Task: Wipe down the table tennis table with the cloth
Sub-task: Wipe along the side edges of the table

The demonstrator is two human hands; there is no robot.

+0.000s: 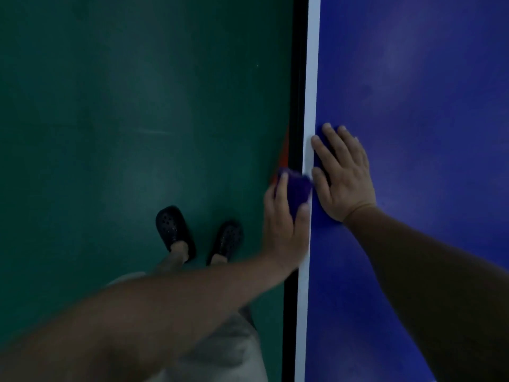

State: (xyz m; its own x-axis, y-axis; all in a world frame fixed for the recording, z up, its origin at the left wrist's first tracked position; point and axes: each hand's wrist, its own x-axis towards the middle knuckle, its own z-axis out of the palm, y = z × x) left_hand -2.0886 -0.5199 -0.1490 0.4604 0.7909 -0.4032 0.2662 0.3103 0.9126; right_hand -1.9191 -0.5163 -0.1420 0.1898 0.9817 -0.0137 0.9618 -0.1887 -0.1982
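Head view: the table (413, 106) shows a blue top with a white border line along its side edge; green floor (124, 106) lies beyond that edge.

Hands. The left hand (285, 224) is closed around a bunched purple cloth (296, 188) and holds it against the side edge of the table, at the white line. The right hand (343, 175) lies open and flat on the blue top, fingers spread, just beside the cloth, with its fingertips reaching the white line.

Cloth location. The cloth is in the left hand, at the table edge, partly over the dark rim. Its outline is blurred.

Handling. The cloth appears soft, light and easily compressed; it should conform to the rim and the flat top alike. Judged best held as a wad in the palm, with the fingers wrapped over its back so that a broad face meets the surface. A loose hold may let it slip off the edge.

Also visible: two dark perforated shoes (176, 230) on the floor.
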